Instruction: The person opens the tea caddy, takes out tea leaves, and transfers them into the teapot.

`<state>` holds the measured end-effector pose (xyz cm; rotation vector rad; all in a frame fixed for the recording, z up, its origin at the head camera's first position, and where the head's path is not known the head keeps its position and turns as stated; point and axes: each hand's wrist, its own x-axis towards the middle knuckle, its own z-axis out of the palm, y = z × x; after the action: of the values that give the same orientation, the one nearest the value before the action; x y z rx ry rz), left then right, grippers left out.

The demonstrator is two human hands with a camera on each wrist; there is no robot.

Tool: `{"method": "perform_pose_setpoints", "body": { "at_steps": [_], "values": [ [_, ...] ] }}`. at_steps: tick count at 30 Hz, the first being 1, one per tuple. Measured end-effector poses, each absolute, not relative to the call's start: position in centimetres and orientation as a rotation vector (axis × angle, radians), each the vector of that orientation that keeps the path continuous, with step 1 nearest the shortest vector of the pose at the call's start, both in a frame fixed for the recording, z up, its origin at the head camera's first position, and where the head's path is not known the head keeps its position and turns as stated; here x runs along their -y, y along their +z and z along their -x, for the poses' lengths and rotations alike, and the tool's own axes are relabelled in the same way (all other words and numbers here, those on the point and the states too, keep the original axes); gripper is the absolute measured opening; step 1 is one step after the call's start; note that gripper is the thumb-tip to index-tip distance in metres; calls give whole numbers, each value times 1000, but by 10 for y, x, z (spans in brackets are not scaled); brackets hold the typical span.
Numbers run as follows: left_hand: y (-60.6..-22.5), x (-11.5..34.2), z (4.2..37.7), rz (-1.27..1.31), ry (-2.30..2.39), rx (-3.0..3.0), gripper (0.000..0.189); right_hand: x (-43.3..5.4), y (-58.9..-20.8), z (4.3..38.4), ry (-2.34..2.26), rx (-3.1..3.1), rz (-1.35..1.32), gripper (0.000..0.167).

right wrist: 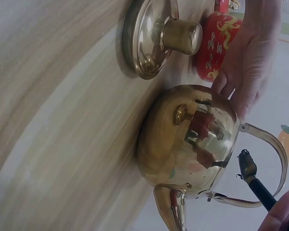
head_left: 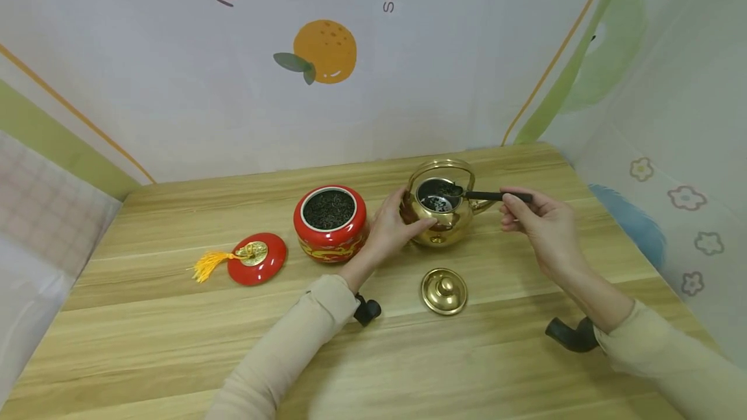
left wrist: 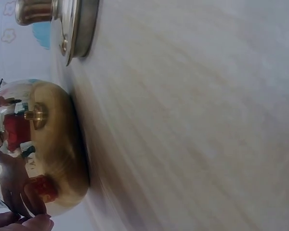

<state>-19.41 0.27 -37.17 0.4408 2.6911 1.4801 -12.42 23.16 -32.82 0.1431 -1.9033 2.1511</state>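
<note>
A shiny gold teapot [head_left: 439,231] with an arched top handle stands uncovered, its spout to the right. My left hand [head_left: 390,229] holds its left side, thumb across the front and fingers toward the back. Some dark tea leaves lie inside on the pale bottom. In my right hand [head_left: 545,222], thumb and fingers pinch the black handle of a small tea scoop [head_left: 493,196]. The scoop's tip [right wrist: 247,163] is over the pot's opening with dark leaves on it. In front of the pot lies its gold lid [head_left: 444,291], knob up.
Left of the teapot stands a red jar [head_left: 331,237] with a gold dragon pattern, open and full of dark tea leaves. Its red lid [head_left: 257,259], with a yellow tassel [head_left: 211,266], lies further left. A printed curtain [head_left: 408,102] hangs behind the wooden table [head_left: 175,342].
</note>
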Motion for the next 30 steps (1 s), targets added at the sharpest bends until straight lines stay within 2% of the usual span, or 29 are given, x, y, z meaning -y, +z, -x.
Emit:
{"method": "perform_pose_setpoints", "body": {
  "at_steps": [20,30],
  "values": [
    [-374,-3,198,-480,1508,-2698,77,-230,-315,147,1895,2174,-214,9],
    [-375,-3,199,-495,1500,-2707,74,-228,-304,154,1560,2374,-289,27]
  ]
}}
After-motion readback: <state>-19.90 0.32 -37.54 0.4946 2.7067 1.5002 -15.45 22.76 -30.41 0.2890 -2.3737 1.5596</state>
